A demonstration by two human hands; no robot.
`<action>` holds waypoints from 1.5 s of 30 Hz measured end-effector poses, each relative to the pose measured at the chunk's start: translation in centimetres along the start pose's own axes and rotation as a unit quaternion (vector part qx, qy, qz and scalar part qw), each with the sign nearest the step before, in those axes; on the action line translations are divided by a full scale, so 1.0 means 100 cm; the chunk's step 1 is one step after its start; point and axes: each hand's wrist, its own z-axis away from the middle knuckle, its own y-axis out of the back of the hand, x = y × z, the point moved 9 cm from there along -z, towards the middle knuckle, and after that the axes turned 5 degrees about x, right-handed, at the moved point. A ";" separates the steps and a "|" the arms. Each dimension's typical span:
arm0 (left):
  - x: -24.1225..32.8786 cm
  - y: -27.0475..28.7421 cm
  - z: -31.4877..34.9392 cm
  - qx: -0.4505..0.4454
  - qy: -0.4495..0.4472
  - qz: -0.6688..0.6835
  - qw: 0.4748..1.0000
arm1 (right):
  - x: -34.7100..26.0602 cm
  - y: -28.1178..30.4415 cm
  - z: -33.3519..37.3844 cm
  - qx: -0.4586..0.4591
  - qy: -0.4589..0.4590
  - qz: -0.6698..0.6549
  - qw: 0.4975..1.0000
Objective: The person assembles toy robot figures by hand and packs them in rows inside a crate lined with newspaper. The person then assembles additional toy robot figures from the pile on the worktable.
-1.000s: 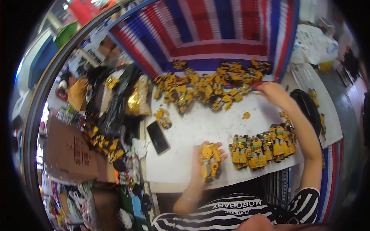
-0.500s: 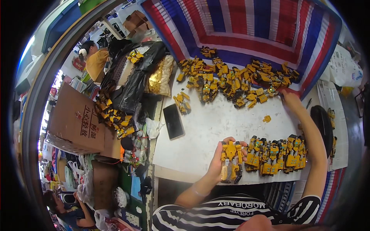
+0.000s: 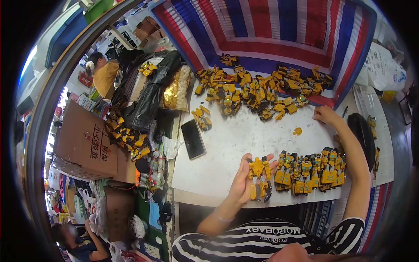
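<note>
My left hand [image 3: 239, 183] is closed round a yellow and black toy robot [image 3: 260, 178], upright just above the table's near edge. To its right stands a row of similar toy robots [image 3: 305, 177], close together at the near edge. My right hand [image 3: 325, 115] is at the table's far right, fingers bent together; whatever they hold, if anything, is too small or hidden. It is nearest to the right end of a heap of yellow toy robots [image 3: 248, 91], apart from them. A small loose yellow piece [image 3: 297, 131] lies left of that hand.
A tilted crate lined with striped cloth [image 3: 270, 46] stands behind the heap. A phone [image 3: 193, 139] and a single toy robot [image 3: 202, 118] lie at the left of the white table [image 3: 227, 144]. Further left are a cardboard box [image 3: 87, 139] and black plastic [image 3: 150, 98]. Two other people sit beyond.
My right hand has come away from the right end of the heap, slightly toward me and to the right. The left hand still grips its toy robot. The whole view has shifted slightly.
</note>
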 end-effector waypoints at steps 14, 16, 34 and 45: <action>-0.006 0.007 -0.003 0.020 0.036 0.010 0.999 | -0.186 0.057 0.154 0.017 -0.068 -0.616 0.785; -0.006 0.001 -0.001 0.019 0.023 -0.012 1.000 | -0.215 0.021 0.163 -0.071 -0.073 -0.694 0.712; -0.024 0.024 0.042 0.040 -0.004 -0.094 0.995 | -0.238 -0.051 0.221 0.002 -0.065 -0.822 0.566; -0.059 0.036 0.064 -0.009 0.027 -0.112 0.993 | -0.236 -0.071 0.274 0.095 -0.089 -0.695 0.707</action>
